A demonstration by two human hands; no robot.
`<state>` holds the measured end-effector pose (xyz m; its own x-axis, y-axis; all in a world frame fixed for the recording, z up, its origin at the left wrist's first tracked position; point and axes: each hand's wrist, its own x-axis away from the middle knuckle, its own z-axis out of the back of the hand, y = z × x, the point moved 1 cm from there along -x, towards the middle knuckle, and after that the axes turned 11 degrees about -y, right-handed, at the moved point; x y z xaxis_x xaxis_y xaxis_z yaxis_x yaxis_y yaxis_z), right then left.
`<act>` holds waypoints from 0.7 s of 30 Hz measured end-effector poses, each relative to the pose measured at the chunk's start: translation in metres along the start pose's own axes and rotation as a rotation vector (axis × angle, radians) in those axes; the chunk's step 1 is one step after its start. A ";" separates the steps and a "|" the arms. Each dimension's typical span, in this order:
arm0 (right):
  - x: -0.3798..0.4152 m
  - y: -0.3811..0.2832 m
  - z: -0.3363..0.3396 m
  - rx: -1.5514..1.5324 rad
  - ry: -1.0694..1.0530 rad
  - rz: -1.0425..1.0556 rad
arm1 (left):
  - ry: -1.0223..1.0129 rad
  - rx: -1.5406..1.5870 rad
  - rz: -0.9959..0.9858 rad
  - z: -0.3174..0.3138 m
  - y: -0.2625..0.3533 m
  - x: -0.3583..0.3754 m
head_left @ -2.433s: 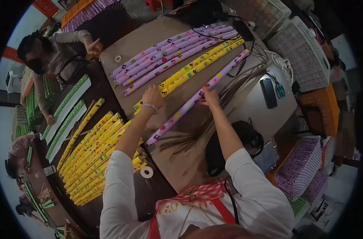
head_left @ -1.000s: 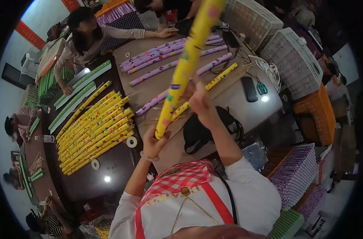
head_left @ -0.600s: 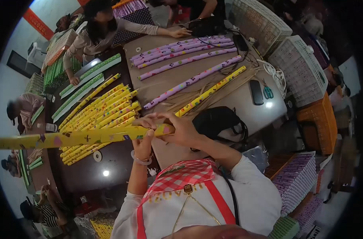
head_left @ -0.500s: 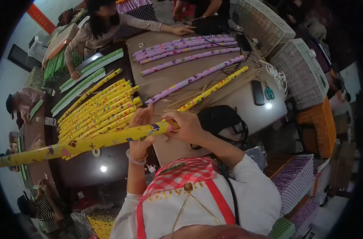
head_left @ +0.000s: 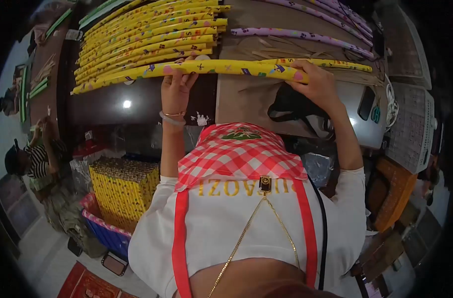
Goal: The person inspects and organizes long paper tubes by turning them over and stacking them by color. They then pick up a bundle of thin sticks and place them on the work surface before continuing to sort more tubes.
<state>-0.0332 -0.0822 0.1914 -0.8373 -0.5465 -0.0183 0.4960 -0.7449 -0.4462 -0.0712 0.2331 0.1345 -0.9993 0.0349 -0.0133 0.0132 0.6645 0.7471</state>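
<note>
A long yellow patterned roll (head_left: 226,67) lies crosswise between my hands. My left hand (head_left: 176,92) holds it near its middle, with fingers bent around the lower side. At its right end, my right hand (head_left: 313,84) grips the roll between thumb and fingers. Just behind it is a row of similar yellow rolls (head_left: 152,37) on the dark table (head_left: 137,107). Another yellow roll (head_left: 340,64) lies partly behind my right hand. Farther back rests a purple patterned roll (head_left: 301,35).
A black bag (head_left: 296,102) lies on the table near my right forearm, with a phone (head_left: 366,103) and teal scissors (head_left: 376,114) beyond. A blue basket (head_left: 104,231) of yellow rolls stands below left. Another person (head_left: 37,154) is at the left.
The held roll has swung from slanting toward the lower left to nearly level. My hands have moved apart, the right one toward the right. The view has tipped down toward my body.
</note>
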 end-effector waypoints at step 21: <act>-0.024 -0.009 -0.039 -0.143 -0.503 0.032 | 0.341 -0.129 0.130 0.017 -0.030 0.030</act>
<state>-0.0267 -0.0476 0.1613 -0.5909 -0.7104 0.3823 0.4539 -0.6845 -0.5705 -0.1005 0.2271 0.1002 -0.9441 -0.1519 0.2927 0.1578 0.5711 0.8055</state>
